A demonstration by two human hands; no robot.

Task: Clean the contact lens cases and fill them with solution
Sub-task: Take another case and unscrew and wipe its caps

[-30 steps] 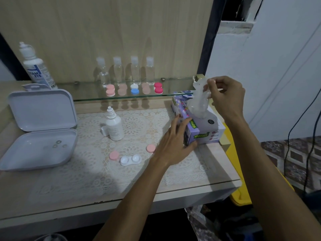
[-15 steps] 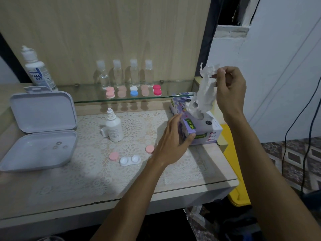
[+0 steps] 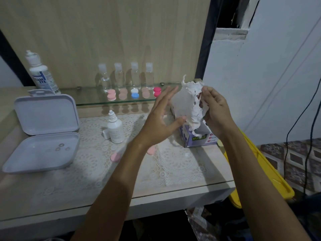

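Note:
My right hand pinches the top of a white tissue and holds it up above the purple tissue box; the tissue's lower end hangs at the box's opening. My left hand is raised beside the tissue with fingers straight, its thumb touching the sheet. On the lace mat lie two pink caps; my left forearm hides the white lens case between them. A small white dropper bottle stands uncapped, with its cap beside it.
A glass shelf carries several small clear bottles and several coloured lens cases. A large solution bottle stands at the back left, above an open white box. A yellow bin sits past the table's right edge.
My right hand lifted the tissue out of the box. My left hand let go of the box side and rose with its fingers straight to the tissue.

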